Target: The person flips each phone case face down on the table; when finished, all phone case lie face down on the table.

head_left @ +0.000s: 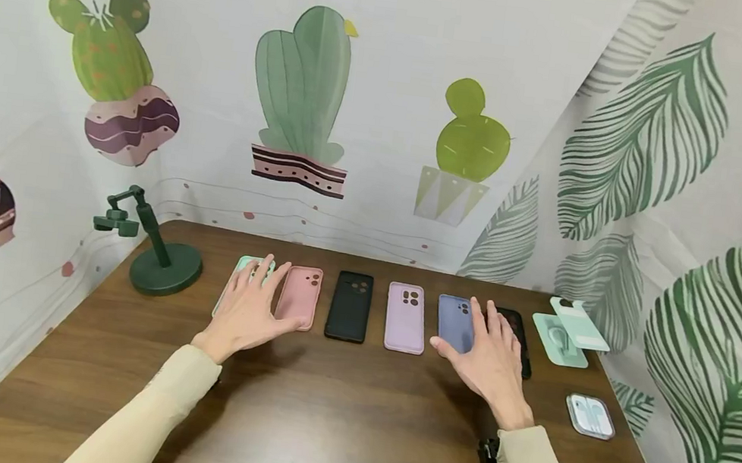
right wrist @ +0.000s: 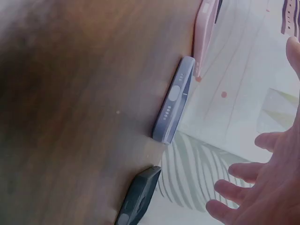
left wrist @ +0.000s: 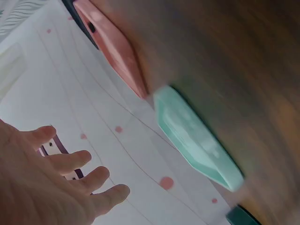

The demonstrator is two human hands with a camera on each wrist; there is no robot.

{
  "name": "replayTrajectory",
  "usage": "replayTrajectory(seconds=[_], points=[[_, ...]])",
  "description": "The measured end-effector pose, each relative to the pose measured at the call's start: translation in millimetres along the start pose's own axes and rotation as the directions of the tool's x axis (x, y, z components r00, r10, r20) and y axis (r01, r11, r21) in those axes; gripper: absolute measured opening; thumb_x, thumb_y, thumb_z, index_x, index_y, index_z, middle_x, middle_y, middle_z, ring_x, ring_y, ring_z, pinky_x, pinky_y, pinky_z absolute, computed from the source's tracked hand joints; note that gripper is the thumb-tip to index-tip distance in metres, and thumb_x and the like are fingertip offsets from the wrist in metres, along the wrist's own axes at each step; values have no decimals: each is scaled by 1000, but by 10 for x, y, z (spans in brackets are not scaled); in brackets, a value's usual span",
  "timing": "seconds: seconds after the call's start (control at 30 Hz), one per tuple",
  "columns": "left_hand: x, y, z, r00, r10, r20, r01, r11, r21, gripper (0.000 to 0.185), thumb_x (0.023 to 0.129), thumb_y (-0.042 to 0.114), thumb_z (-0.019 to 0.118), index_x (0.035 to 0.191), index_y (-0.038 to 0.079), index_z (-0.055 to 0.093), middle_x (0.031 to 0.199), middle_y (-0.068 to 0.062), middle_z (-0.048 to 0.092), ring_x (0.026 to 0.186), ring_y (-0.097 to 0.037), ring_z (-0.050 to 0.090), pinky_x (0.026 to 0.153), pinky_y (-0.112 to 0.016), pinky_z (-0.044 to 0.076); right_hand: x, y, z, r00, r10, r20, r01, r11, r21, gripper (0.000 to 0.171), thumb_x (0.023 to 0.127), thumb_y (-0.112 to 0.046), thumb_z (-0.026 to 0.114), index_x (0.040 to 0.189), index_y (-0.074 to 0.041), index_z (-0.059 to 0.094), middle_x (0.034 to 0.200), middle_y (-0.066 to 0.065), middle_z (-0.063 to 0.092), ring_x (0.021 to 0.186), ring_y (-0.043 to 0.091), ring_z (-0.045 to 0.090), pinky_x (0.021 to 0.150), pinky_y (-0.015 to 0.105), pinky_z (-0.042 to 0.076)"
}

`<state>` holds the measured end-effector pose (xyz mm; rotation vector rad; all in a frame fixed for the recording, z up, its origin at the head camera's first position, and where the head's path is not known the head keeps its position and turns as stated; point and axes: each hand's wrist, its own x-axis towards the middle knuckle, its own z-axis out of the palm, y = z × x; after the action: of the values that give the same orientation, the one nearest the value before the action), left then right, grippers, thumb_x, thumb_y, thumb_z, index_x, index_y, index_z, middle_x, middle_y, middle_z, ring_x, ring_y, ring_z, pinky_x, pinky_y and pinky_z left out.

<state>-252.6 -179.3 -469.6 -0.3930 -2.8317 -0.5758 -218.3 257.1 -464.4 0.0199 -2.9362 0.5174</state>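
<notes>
Hands point(head_left: 250, 309) point(head_left: 491, 352) open, prob. above phone cases point(head_left: 349, 306).

Cactus-print walls point(head_left: 430, 78) — brown wooden table point(head_left: 323, 409)

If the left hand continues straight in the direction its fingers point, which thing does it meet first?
Probably the mint green phone case: the left hand hovers spread over it, fingers aimed at its far end. Beyond that is only the wall. Height above it is unclear.
</notes>
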Motion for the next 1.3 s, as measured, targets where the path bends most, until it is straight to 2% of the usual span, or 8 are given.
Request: replayTrajectory(seconds=[0.3,0.47,0.67,0.8,0.9,1.07,1.2,1.3], points=[[32,326,68,999,50,-14,-51,994,-93,100,87,68,77,165,14,45,165,-21,49,150,-49,43,126,-67,39,-113,120,-136,999,-14,-44,17,996,82,110,93,-72,73,173,-11,28,170,29,39,153,54,38,116,74,38],[13,526,160,998,69,2,-68,987,-145,99,86,64,81,163,12,48,161,-19,54,139,-47,50,116,-62,49,-200,255,-202,999,10,-46,-4,992,126,109,93,-69,76,172,-9,31,157,29,53,142,52,49,111,71,46],[5,770,256,992,49,117,-20,972,-232,99,86,62,82,167,20,43,166,-20,48,156,-46,42,117,-67,50,-265,446,-252,997,79,-18,-75,983,165,107,93,-66,77,171,-8,32,135,20,66,115,37,66,84,52,59],[34,949,304,977,38,211,33,945,-326,97,89,57,84,168,22,40,156,-19,56,148,-42,52,114,-65,53,-245,596,-277,995,94,30,-98,978,182,105,95,-59,79,170,-3,31,118,17,71,93,26,69,78,40,56],[68,1104,356,963,65,260,43,920,-389,95,90,53,85,168,19,42,138,-15,66,123,-33,66,104,-56,59,-258,731,-302,989,121,84,-135,972,191,105,95,-57,80,168,1,30,107,13,72,87,21,67,77,35,53],[145,1389,498,937,137,320,16,901,-434,96,90,53,84,167,14,41,113,-5,73,90,-16,65,87,-40,57,-276,929,-344,971,182,158,-211,958,193,108,96,-57,79,168,5,27,98,10,70,85,21,63,78,35,52],[229,1689,655,912,194,362,-6,888,-461,98,88,52,85,166,13,41,96,3,73,83,-9,65,86,-34,58,-260,1051,-350,957,198,214,-244,946,213,109,97,-54,78,169,7,23,96,11,71,76,19,66,75,36,56],[282,1952,787,885,223,409,12,867,-498,100,88,48,87,167,12,38,88,7,72,78,-8,67,83,-30,58,-225,1104,-337,948,199,249,-261,932,250,109,97,-49,80,169,7,20,95,13,72,65,18,68,70,36,59]])
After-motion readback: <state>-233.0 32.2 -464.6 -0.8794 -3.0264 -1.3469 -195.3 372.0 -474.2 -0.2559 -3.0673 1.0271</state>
